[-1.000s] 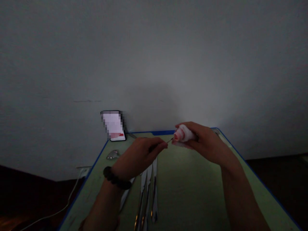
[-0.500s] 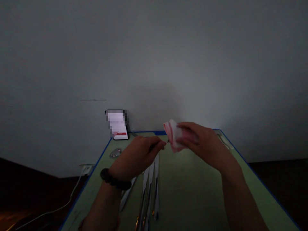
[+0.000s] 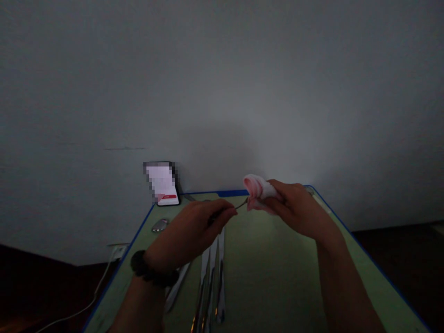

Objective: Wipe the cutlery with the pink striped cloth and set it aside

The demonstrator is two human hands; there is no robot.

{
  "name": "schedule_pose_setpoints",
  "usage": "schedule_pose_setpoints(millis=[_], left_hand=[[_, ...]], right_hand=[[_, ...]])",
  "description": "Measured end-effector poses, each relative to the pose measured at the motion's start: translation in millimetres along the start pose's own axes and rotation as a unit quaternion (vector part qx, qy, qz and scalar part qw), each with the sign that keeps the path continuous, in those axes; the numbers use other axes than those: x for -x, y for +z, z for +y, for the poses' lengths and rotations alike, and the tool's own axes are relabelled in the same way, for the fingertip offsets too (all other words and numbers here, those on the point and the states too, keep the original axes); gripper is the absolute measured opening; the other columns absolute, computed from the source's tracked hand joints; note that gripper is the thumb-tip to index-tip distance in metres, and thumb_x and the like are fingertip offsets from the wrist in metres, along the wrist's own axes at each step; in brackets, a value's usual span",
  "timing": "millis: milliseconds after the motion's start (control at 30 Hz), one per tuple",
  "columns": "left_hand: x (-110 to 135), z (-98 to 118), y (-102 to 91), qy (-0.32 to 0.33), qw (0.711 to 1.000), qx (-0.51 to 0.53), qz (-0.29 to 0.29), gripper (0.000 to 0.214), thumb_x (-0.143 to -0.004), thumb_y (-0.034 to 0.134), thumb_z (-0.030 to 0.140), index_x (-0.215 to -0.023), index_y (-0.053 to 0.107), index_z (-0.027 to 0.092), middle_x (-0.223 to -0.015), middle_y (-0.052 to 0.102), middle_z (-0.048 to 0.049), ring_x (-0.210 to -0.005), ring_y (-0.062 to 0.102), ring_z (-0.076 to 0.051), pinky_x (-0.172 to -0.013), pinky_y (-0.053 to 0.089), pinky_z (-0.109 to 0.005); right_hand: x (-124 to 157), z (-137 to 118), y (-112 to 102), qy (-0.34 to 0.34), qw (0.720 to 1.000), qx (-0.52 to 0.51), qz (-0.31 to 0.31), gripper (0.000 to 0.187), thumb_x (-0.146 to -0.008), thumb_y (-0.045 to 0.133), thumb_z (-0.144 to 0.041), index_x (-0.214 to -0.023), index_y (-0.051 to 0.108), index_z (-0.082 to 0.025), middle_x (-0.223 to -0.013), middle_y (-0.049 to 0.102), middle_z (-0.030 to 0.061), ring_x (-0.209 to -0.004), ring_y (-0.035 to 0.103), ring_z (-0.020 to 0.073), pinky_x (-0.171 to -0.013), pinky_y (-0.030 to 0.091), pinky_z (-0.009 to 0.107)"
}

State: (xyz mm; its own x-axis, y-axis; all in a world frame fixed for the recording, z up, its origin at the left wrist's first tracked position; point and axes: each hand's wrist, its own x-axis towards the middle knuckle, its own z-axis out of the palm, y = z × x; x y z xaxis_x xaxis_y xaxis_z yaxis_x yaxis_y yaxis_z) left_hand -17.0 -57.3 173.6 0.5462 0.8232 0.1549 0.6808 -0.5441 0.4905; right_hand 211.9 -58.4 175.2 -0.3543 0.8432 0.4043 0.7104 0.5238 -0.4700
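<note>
My left hand (image 3: 204, 224), with a dark beaded bracelet at the wrist, is closed on a piece of metal cutlery. Only its thin neck (image 3: 242, 204) shows, running from the fingertips to the right; its kind is hidden by the cloth and hand. My right hand (image 3: 294, 206) pinches a folded pink and white cloth (image 3: 258, 189) around the cutlery's far end. Beneath and in front of my left hand, several table knives (image 3: 211, 273) lie on the pale green table (image 3: 270, 277). A shiny spoon bowl (image 3: 160, 225) shows left of that hand.
A lit phone (image 3: 164, 184) leans against the grey wall (image 3: 222, 92) at the table's back left corner. More cutlery (image 3: 317, 199) lies by the back right edge. A white cable (image 3: 99, 282) hangs from a wall socket (image 3: 120, 251) beyond the left edge.
The cloth has slid a little away from my left fingertips, so more of the cutlery's neck shows. My view has turned slightly right.
</note>
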Motion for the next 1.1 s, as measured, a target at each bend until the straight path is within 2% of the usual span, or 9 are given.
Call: schedule_pose_setpoints(millis=[167, 233, 300, 400, 500, 600, 733, 900, 1100], left_hand=[[5.6, -8.9, -6.8, -0.019, 1.0, 0.021, 0.006, 0.036, -0.091, 0.034, 0.041, -0.089, 0.061, 0.018, -0.059, 0.054, 0.0029, -0.054, 0.049, -0.01, -0.053, 0.035, -0.02], [7.3, -8.7, -8.3, -0.016, 0.999, 0.038, 0.013, 0.037, -0.091, 0.032, 0.04, -0.087, 0.061, 0.018, -0.061, 0.055, 0.0023, -0.057, 0.05, -0.011, -0.055, 0.036, -0.021], [7.5, -5.5, -8.0, -0.015, 0.998, 0.054, 0.017, 0.037, -0.092, 0.03, 0.04, -0.081, 0.058, 0.018, -0.063, 0.054, 0.0022, -0.059, 0.05, -0.011, -0.056, 0.037, -0.021], [4.6, 1.9, -3.1, -0.022, 0.998, 0.062, 0.005, 0.035, -0.092, 0.029, 0.039, -0.078, 0.054, 0.019, -0.063, 0.054, 0.0024, -0.06, 0.05, -0.012, -0.057, 0.037, -0.022], [-0.7, 8.0, 6.5, -0.028, 0.998, 0.05, -0.002, 0.034, -0.093, 0.027, 0.038, -0.078, 0.051, 0.02, -0.067, 0.055, 0.0017, -0.064, 0.051, -0.014, -0.06, 0.037, -0.025], [-5.3, 10.1, 15.8, -0.025, 0.999, 0.041, -0.005, 0.033, -0.094, 0.024, 0.037, -0.081, 0.048, 0.02, -0.071, 0.055, 0.0014, -0.065, 0.05, -0.014, -0.062, 0.037, -0.026], [-6.9, 6.3, 18.8, -0.037, 0.998, 0.041, -0.005, 0.034, -0.094, 0.023, 0.039, -0.083, 0.048, 0.02, -0.071, 0.054, 0.0013, -0.064, 0.05, -0.015, -0.06, 0.036, -0.026], [-5.6, 1.6, 12.8, -0.033, 0.999, 0.038, -0.02, 0.036, -0.093, 0.024, 0.042, -0.078, 0.049, 0.02, -0.067, 0.054, 0.0021, -0.061, 0.049, -0.014, -0.059, 0.036, -0.026], [-3.2, 5.6, 5.4, -0.057, 0.998, 0.025, -0.025, 0.036, -0.092, 0.026, 0.042, -0.076, 0.049, 0.02, -0.066, 0.056, 0.0014, -0.061, 0.052, -0.015, -0.058, 0.035, -0.026]], right_hand=[[-1.2, -2.1, 7.3, 0.067, 0.978, -0.073, 0.186, 0.018, -0.086, 0.047, -0.037, -0.08, 0.051, -0.021, -0.055, 0.051, -0.0035, -0.046, 0.043, 0.0099, -0.045, 0.029, 0.023], [-6.2, -10.8, 19.2, 0.077, 0.938, -0.152, 0.303, 0.021, -0.086, 0.045, -0.042, -0.088, 0.05, -0.022, -0.064, 0.057, -0.0005, -0.054, 0.051, 0.0124, -0.048, 0.036, 0.024], [-13.0, -22.6, 33.5, 0.075, 0.896, -0.251, 0.358, 0.027, -0.091, 0.032, -0.043, -0.1, 0.047, -0.023, -0.08, 0.062, 0.0043, -0.067, 0.06, 0.0151, -0.056, 0.043, 0.026], [-21.0, -38.4, 51.8, 0.106, 0.878, -0.307, 0.352, 0.037, -0.094, 0.016, -0.04, -0.105, 0.046, -0.022, -0.094, 0.064, 0.0097, -0.087, 0.063, 0.0177, -0.07, 0.048, 0.031], [-22.5, -44.8, 61.8, 0.135, 0.894, -0.303, 0.3, 0.032, -0.093, 0.024, -0.035, -0.112, 0.045, -0.02, -0.107, 0.063, 0.0122, -0.098, 0.061, 0.019, -0.08, 0.048, 0.034], [-21.0, -42.6, 64.0, 0.152, 0.901, -0.3, 0.273, 0.033, -0.093, 0.025, -0.034, -0.113, 0.046, -0.018, -0.108, 0.062, 0.0122, -0.094, 0.06, 0.0174, -0.081, 0.047, 0.034], [-21.5, -37.1, 57.9, 0.175, 0.901, -0.312, 0.245, 0.03, -0.091, 0.033, -0.038, -0.094, 0.055, -0.017, -0.087, 0.064, 0.0085, -0.079, 0.058, 0.0149, -0.073, 0.047, 0.028], [-24.6, -30.5, 49.7, 0.186, 0.855, -0.414, 0.25, 0.029, -0.082, 0.051, -0.041, -0.067, 0.055, -0.017, -0.061, 0.057, 0.0004, -0.06, 0.053, 0.0118, -0.059, 0.045, 0.024], [-24.7, -6.1, 46.4, 0.127, 0.838, -0.463, 0.26, 0.02, -0.08, 0.055, -0.037, -0.082, 0.06, -0.017, -0.075, 0.063, 0.0025, -0.067, 0.057, 0.0138, -0.065, 0.049, 0.028]])
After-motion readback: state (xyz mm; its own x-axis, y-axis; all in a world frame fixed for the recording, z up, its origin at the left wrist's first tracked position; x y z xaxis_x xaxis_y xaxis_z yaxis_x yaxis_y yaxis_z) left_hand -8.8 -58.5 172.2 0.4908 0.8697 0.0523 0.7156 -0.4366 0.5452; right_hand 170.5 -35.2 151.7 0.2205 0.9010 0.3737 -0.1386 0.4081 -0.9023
